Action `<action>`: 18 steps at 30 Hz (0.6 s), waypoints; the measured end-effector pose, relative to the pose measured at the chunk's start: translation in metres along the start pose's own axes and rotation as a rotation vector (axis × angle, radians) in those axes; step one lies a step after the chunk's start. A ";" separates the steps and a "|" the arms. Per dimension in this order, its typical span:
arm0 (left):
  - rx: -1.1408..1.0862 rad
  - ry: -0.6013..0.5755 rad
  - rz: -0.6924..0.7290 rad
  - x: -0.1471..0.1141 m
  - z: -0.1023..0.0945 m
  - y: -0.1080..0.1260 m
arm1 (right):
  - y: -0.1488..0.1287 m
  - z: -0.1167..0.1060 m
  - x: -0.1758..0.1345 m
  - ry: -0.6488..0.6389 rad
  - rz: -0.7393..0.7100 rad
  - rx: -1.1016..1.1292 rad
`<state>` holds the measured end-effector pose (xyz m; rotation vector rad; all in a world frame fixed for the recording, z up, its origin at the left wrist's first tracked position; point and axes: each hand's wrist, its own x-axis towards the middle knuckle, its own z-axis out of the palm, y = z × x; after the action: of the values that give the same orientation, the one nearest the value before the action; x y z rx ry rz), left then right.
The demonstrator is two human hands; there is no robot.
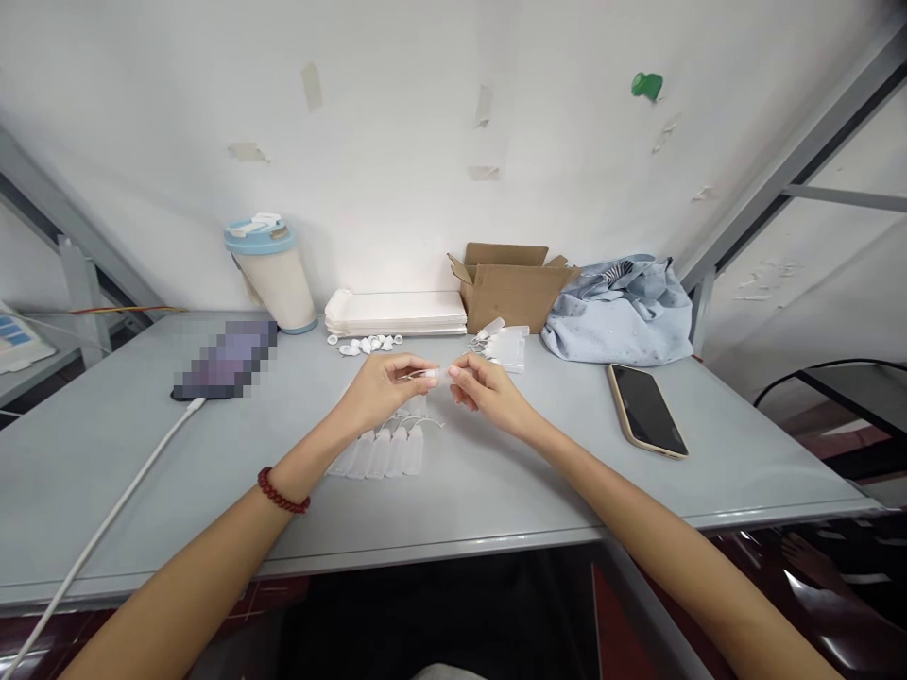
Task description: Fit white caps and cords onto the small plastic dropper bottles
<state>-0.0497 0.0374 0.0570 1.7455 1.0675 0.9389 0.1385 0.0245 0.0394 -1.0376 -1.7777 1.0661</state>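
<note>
My left hand (386,387) pinches a small white plastic piece (430,374) between thumb and fingertips, with a thin white string showing by it. Close on its right, my right hand (488,389) is closed at the fingertips on a small translucent plastic piece (444,374). Whether these are two parts or one is too small to tell. Below my left hand lies a row of several flat translucent plastic tubes (386,453) with thin white strings at their tops. More translucent tubes (508,348) lie in a pile behind my right hand. Several small white caps (368,345) are scattered behind my left hand.
A stack of white packets (397,312) lies against the wall beside an open cardboard box (511,293). A tumbler (276,279) and a pixelated phone on a white cable (128,486) are at left. Light blue cloth (624,316) and another phone (648,413) lie at right.
</note>
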 end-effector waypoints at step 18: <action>0.209 -0.063 0.131 -0.004 0.001 -0.003 | 0.000 -0.002 0.001 0.026 0.047 0.053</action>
<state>-0.0510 0.0342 0.0531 2.0246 1.0509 0.8700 0.1396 0.0262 0.0401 -1.0604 -1.7024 1.1175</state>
